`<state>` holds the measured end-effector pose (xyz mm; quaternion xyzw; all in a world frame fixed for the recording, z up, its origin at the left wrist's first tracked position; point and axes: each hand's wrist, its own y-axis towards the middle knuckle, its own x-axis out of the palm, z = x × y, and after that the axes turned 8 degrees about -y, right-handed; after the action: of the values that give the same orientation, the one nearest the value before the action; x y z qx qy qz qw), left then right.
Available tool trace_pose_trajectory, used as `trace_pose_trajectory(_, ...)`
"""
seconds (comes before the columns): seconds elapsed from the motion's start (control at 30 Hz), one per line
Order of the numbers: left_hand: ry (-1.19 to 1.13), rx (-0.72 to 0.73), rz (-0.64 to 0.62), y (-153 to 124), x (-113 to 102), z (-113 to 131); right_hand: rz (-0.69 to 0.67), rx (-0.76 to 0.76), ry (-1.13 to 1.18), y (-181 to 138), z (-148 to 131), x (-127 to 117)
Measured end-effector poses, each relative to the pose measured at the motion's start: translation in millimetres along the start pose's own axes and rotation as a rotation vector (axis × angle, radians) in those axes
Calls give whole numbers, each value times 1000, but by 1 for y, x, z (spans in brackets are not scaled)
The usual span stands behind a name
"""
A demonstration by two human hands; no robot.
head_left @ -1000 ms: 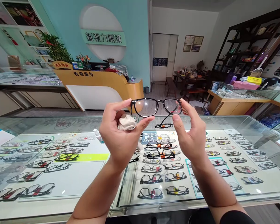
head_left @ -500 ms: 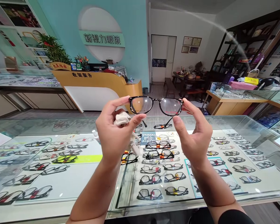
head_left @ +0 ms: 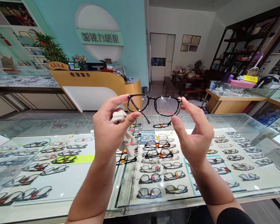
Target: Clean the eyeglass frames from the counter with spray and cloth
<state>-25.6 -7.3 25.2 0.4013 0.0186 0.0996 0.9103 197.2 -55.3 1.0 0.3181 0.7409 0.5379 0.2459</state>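
Note:
I hold a pair of black-framed glasses (head_left: 154, 105) up at chest height above a glass display counter (head_left: 60, 186). My left hand (head_left: 109, 130) pinches the frame's left end between thumb and forefinger, and a beige cleaning cloth (head_left: 123, 130) is tucked in its palm and hangs below. My right hand (head_left: 196, 133) pinches the frame's right end, its other fingers curled loosely. The lenses face me and both temples fold down behind them.
Under the counter glass lie several rows of eyeglass frames (head_left: 162, 177). A small white spray bottle (head_left: 92, 134) stands on the counter behind my left hand. A yellow cashier desk (head_left: 95, 84), another showcase (head_left: 238, 99) and dark shelving (head_left: 247, 46) stand beyond.
The glasses have shifted slightly left and tilted, the left temple swinging further down. The cloth now hangs lower from my left hand. Both hands keep their pinch.

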Motion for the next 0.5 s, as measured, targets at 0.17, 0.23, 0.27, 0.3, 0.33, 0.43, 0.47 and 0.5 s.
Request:
trace_pose_trajectory(0.17,-6,-2,-20,2,0,2,-8,4,4,0,-1,0)
trace_pose_trajectory(0.23,-7,0,-35,2,0,4,-10,12,6,0,-1,-1)
trace_pose_trajectory(0.27,-5,1,-40,3,0,4,-10,15,8,0,-2,-1)
trace_pose_trajectory(0.3,-2,1,-46,3,-1,4,-9,16,10,0,-2,-1)
trace_pose_trajectory(0.33,1,2,-47,2,-1,4,-9,17,12,0,-2,-1)
trace_pose_trajectory(0.43,5,9,-25,1,-1,3,-15,19,8,1,0,-1)
trace_pose_trajectory(0.47,6,16,-8,0,-1,2,-22,23,6,2,1,0)
trace_pose_trajectory(0.5,8,28,11,-1,0,2,-31,27,3,3,2,0)
